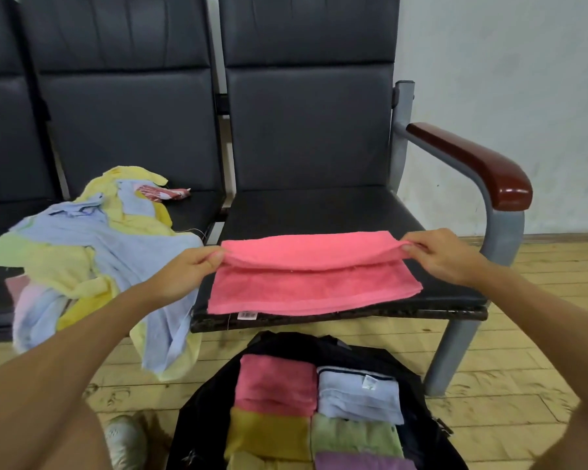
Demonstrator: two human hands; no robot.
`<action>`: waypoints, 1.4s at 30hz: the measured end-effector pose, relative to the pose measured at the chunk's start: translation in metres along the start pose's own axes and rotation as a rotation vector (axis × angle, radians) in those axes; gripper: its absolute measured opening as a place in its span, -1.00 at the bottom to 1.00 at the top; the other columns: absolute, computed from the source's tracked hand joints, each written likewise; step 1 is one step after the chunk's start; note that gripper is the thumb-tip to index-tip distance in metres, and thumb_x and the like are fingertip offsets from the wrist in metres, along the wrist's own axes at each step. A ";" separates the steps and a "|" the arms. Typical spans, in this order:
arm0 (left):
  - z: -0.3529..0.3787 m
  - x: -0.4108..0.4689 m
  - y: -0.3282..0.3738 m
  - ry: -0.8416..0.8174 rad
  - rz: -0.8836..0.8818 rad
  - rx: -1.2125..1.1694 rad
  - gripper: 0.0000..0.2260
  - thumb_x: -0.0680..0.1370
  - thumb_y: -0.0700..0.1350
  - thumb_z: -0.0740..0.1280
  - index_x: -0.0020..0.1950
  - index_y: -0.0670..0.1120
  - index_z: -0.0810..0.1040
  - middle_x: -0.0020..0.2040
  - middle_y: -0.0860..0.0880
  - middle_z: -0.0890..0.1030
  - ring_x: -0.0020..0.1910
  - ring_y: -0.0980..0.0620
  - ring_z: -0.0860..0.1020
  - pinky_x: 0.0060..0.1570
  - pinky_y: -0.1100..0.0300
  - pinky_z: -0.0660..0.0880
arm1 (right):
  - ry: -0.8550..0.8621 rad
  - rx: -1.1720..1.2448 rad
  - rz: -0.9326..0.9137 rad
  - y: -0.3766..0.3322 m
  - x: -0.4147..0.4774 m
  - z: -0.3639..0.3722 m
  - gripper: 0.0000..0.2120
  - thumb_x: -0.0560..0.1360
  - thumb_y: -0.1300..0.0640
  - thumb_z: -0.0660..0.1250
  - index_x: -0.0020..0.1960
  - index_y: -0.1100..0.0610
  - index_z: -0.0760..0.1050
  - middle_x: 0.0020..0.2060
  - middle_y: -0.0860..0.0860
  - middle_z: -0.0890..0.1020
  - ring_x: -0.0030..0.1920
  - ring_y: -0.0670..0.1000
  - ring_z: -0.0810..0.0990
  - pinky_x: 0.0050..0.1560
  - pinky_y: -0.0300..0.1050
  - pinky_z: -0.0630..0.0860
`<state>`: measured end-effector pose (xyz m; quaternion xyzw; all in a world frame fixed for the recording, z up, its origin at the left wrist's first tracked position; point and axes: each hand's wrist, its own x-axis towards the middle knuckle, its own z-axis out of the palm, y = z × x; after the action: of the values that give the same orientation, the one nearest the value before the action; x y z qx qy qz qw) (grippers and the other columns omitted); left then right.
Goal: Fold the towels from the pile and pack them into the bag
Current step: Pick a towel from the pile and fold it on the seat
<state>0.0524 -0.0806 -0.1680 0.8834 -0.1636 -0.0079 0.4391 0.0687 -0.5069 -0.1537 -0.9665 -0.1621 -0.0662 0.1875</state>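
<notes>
Towel-folding was pictured from above, over a black chair seat (pixel 319 208). A pink towel (pixel 313 290) was pinched at both ends of its upper layer: the left hand (pixel 184 269) was closed on the left end and the right hand (pixel 435 256) on the right end, with thumbs and fingertips clamped on cloth. Between the grips that layer was held raised and slightly sagging. Below the grips the lower layer was spread flat on the seat, with a small label (pixel 247 315) at the front lip. Out beyond the left grip, a loose pile (pixel 92 252) of yellow, blue and green towels was heaped on the neighbouring seat. Beneath the grips, on the floor, an open dark bag (pixel 201 401) was partly packed with folded towels (pixel 275 381). If one end were released before the other, a crooked fold could be laid; if the cloth were dragged nearer, it could be pulled off the seat.
</notes>
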 end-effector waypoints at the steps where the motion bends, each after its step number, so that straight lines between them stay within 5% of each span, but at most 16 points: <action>1: 0.000 0.000 0.002 0.007 -0.021 -0.028 -0.65 0.64 -0.06 0.12 -0.03 0.23 0.68 0.00 0.21 0.67 0.05 0.24 0.60 0.03 0.40 0.46 | 0.005 0.011 0.002 0.001 -0.001 -0.002 -0.75 0.64 0.15 0.19 -0.13 0.23 0.54 -0.33 0.06 0.57 -0.28 0.09 0.50 -0.22 -0.01 0.37; 5: -0.002 0.002 0.006 -0.087 -0.124 -0.060 -0.60 0.65 -0.12 0.15 -0.17 0.18 0.71 -0.11 0.19 0.70 -0.03 0.27 0.63 -0.07 0.48 0.47 | -0.081 0.039 0.031 0.008 0.000 -0.003 -0.62 0.63 0.08 0.19 -0.33 0.18 0.41 -0.44 0.01 0.45 -0.36 0.02 0.41 -0.24 -0.03 0.32; 9: -0.002 0.011 -0.001 -0.172 -0.256 0.092 -0.47 0.46 0.44 0.15 -0.17 0.09 0.74 0.00 0.11 0.69 0.05 0.23 0.56 0.13 0.28 0.41 | -0.135 0.021 0.103 0.003 0.009 0.005 -0.59 0.63 -0.02 0.19 -0.33 0.03 0.60 -0.36 -0.14 0.64 -0.28 -0.15 0.56 -0.13 -0.26 0.42; 14: 0.015 0.039 -0.019 0.133 -0.291 0.367 -0.84 0.60 -0.10 0.28 -0.03 -0.17 0.60 -0.11 -0.02 0.58 -0.03 -0.05 0.57 -0.22 0.30 0.36 | -0.056 -0.126 0.281 0.004 0.031 0.022 -0.80 0.58 0.10 0.21 -0.06 0.15 0.58 -0.15 0.04 0.65 -0.13 0.05 0.57 -0.10 -0.05 0.50; 17: 0.024 0.049 -0.027 0.075 -0.493 0.406 -0.61 0.55 0.08 0.33 -0.08 -0.30 0.54 -0.05 -0.24 0.56 -0.04 -0.21 0.57 -0.16 0.10 0.46 | -0.125 -0.145 0.471 0.008 0.037 0.028 -0.74 0.56 0.00 0.28 -0.22 0.15 0.47 -0.30 0.04 0.54 -0.27 0.01 0.50 -0.36 -0.14 0.34; 20: 0.031 0.054 -0.023 0.018 -0.584 0.503 -0.39 0.54 0.22 0.29 0.21 -0.34 0.48 0.23 -0.28 0.48 0.21 -0.20 0.50 0.10 0.04 0.44 | -0.162 -0.045 0.581 0.001 0.043 0.031 -0.64 0.55 -0.09 0.32 -0.22 0.19 0.41 -0.28 0.02 0.50 -0.22 0.03 0.50 -0.30 -0.13 0.37; 23: 0.037 0.055 -0.011 -0.032 -0.592 0.513 -0.50 0.61 0.17 0.19 0.21 -0.27 0.51 0.20 -0.20 0.54 0.16 -0.14 0.53 -0.02 0.14 0.41 | -0.186 0.000 0.586 -0.013 0.047 0.035 -0.69 0.54 -0.07 0.33 -0.03 0.20 0.44 -0.11 0.06 0.54 -0.08 0.08 0.51 -0.09 -0.08 0.41; 26: 0.040 0.052 -0.005 -0.008 -0.559 0.513 -0.60 0.65 0.04 0.14 0.30 -0.25 0.45 0.28 -0.20 0.51 0.23 -0.14 0.49 0.12 0.11 0.39 | -0.208 0.095 0.601 -0.027 0.049 0.038 -0.67 0.52 -0.03 0.34 0.14 0.20 0.48 0.06 0.06 0.52 0.04 0.08 0.50 0.01 -0.09 0.39; 30: 0.036 0.048 0.000 0.163 -0.545 0.140 -0.66 0.62 -0.11 0.20 0.36 -0.22 0.39 0.29 -0.16 0.50 0.22 -0.18 0.49 0.22 0.01 0.44 | -0.149 0.395 0.672 -0.039 0.053 0.036 -0.58 0.54 0.06 0.32 0.32 0.22 0.36 0.24 0.12 0.47 0.19 0.14 0.47 0.18 0.02 0.41; 35: 0.027 0.031 0.038 0.312 -0.664 -0.640 -0.72 0.53 -0.13 0.40 0.19 -0.22 0.51 -0.04 -0.18 0.63 -0.18 -0.11 0.62 -0.38 0.08 0.57 | -0.129 0.673 0.785 -0.039 0.051 0.030 -0.51 0.56 0.04 0.35 0.40 0.20 0.31 0.29 0.13 0.47 0.27 0.20 0.46 0.30 0.14 0.41; 38: 0.019 0.030 0.065 0.301 -0.558 -0.783 -0.80 0.55 -0.15 0.38 0.08 -0.26 0.55 -0.22 -0.18 0.64 -0.37 -0.06 0.63 -0.47 0.15 0.56 | -0.101 0.895 0.844 -0.032 0.045 0.029 -0.60 0.59 0.07 0.31 0.35 0.24 0.39 0.14 0.16 0.57 0.08 0.16 0.55 0.12 0.07 0.48; 42: 0.027 0.050 0.095 0.279 -0.475 -0.720 -0.86 0.57 -0.18 0.34 0.03 -0.25 0.56 -0.20 -0.18 0.66 -0.32 -0.05 0.65 -0.37 0.16 0.61 | -0.200 0.882 0.839 -0.022 0.037 0.029 -0.70 0.58 0.19 0.33 0.27 0.28 0.46 0.10 0.19 0.60 -0.06 0.13 0.60 -0.11 0.01 0.55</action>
<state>0.0683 -0.1693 -0.1040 0.6802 0.1177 -0.0457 0.7221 0.0979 -0.4657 -0.1661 -0.7809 0.2032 0.1776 0.5634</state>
